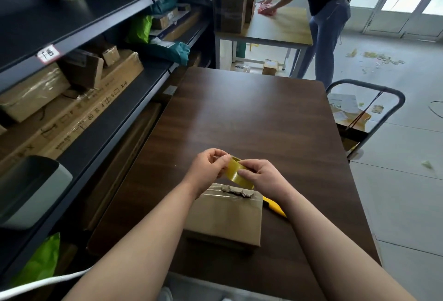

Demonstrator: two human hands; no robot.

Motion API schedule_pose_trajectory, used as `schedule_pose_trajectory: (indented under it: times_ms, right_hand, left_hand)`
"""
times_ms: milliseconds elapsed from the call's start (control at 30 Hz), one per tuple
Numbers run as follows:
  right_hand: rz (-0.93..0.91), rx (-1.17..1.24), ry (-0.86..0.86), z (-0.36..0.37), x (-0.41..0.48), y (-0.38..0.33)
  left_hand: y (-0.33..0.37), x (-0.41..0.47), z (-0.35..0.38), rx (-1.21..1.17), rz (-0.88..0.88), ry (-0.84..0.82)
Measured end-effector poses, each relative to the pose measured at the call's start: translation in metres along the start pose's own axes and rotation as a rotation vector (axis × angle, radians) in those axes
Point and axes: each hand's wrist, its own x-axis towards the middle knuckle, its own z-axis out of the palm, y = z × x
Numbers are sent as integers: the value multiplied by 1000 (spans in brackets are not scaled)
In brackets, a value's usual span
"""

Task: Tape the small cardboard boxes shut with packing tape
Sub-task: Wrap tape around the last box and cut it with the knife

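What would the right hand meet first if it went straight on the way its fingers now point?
The right hand points leftward across the tape roll in its grip; just beyond it would probably meet the left hand, which pinches the roll's other side.

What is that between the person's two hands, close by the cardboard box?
A yellowish roll of packing tape, held by both the left hand and the right hand, near the cardboard box's far edge, in the head view.
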Motion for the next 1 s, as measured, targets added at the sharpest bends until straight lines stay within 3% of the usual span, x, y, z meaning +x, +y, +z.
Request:
schedule_pose_trajectory:
  times_ms: [167,367,700,767,867,1000]
  right_hand:
    - [-23,-26,-11,-1,1,-1]
    - [-10,-190,-26,-10,3,3]
    - [-62,-74,137,-24,-1,-6]
    - [-58,-79,184,-28,-2,-4]
    - [-20,-274,225,-40,-5,9]
    - [46,-322,191,-43,-11,18]
  left_hand:
    - [1,-2,4,211,120,45]
    - [2,1,1,100,33,33]
    - [7,7,21,370,237,326]
    - [4,5,24,370,239,333]
    - [-6,6,20,352,185,311]
    - [-19,3,19,295,123,235]
